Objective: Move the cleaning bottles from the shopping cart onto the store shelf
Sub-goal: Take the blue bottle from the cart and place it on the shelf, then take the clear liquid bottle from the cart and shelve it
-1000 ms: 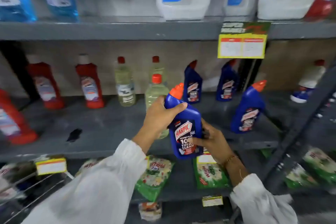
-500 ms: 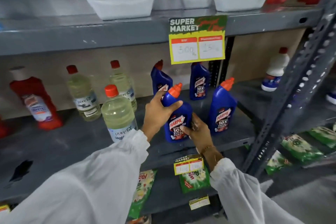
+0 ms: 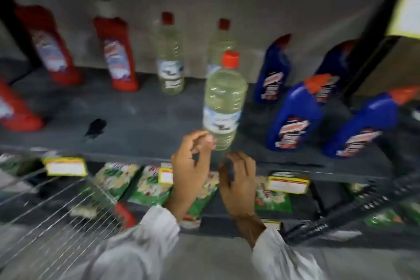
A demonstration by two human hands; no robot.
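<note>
Both hands hung empty in front of the grey metal shelf (image 3: 141, 120). The left hand (image 3: 189, 167) had its fingers loosely curled and parted, closed on nothing; its fingertips sat just beside, perhaps brushing, the base of a clear plastic bottle of pale yellow liquid with an orange-red cap (image 3: 223, 102), which stood on the shelf just above and to the right of that hand. Blur hid whether skin actually touched plastic. The right hand (image 3: 238, 183) lay palm down with fingers spread a little, just below the shelf's front edge and directly under that same bottle.

Up and to the right of the right hand stood 2 dark blue angled-neck plastic bottles with orange caps: the nearer blue bottle (image 3: 295, 116) and the farther-right blue bottle (image 3: 361, 127). 2 more blue ones stood behind them. Their red and white labels were too smeared to read. Up and left of the left hand stood 2 more clear bottles and 3 red plastic bottles (image 3: 114, 54), labels equally unreadable.

Below both hands, green detergent packets (image 3: 150, 186) lay on the lower shelf, with yellow price tags (image 3: 66, 166) clipped along the edge; their writing was illegible. Down and left of the left hand was the wire shopping cart (image 3: 68, 211).
</note>
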